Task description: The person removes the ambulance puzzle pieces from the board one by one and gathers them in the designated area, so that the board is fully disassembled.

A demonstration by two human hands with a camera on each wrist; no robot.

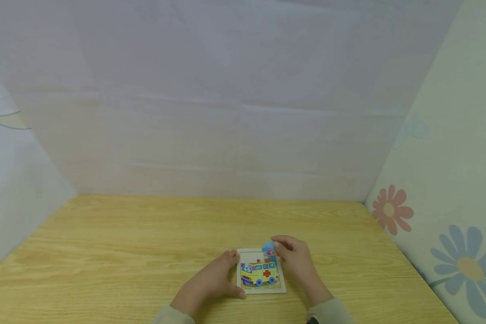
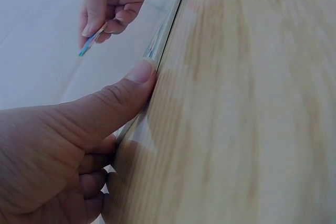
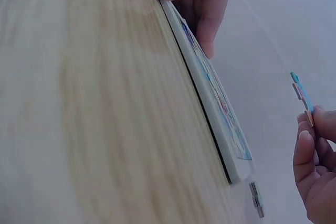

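A square jigsaw puzzle tray point(image 1: 264, 291) with a pale frame lies on the table; its lower part shows a yellow ambulance picture point(image 1: 260, 273), and bare backing shows at the upper left. My left hand point(image 1: 214, 279) holds the tray's left side, thumb at the near corner and fingers toward the far one. Above the tray's far right corner, my right hand point(image 1: 296, 258) pinches a blue jigsaw piece point(image 1: 268, 246) between thumb and fingers. The right wrist view shows this piece point(image 3: 302, 98) edge-on, apart from the tray.
Another thin piece point(image 3: 256, 199) appears beyond the tray's end in the right wrist view. The wooden table point(image 1: 146, 238) spreads around the tray. A pale cloth wall point(image 1: 227, 135) stands behind, and a flower-printed wall point(image 1: 449, 202) on the right.
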